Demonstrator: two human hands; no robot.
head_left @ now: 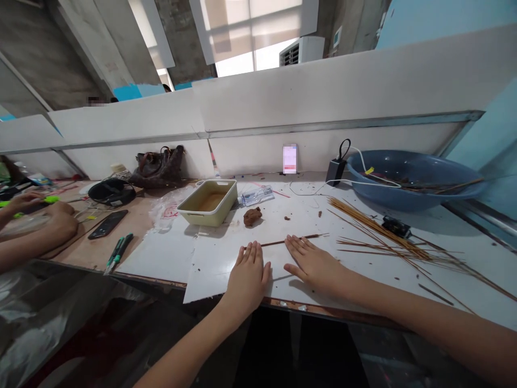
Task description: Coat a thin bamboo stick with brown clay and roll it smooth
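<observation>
At the far left, a co-worker's bare hands [60,223] are over the brown wooden counter [95,257], beside something bright green [51,199]. Next come a black smartphone [107,224] lying flat and a pair of green-and-black handled pliers [118,250] near the front edge. Behind them sits a dark brown handbag [158,168]. A crumpled clear plastic bag [166,213] with red print lies next to a pale green rectangular plastic tub [208,203] containing brownish liquid. Just right of the tub are a flat clear packet [257,195] with blue markings and a rough lump of brown clay-like material [252,216].

In front of the lump, the person's left hand [247,272] lies palm down, fingers straight and close together, thumb apart, fingertips over the left end of a thin dark brown rod [273,243]. The rod lies on the white sheet [214,269] and runs across to the right hand [313,260]. That hand is also palm down, its fingers extended with slight gaps and its thumb spread away; the rod's thinner end sticks out beyond its fingertips. Neither hand is clamped on anything.

Further right, thin tan sticks [375,226] lie fanned out before a large round blue plastic basin [416,188].
</observation>
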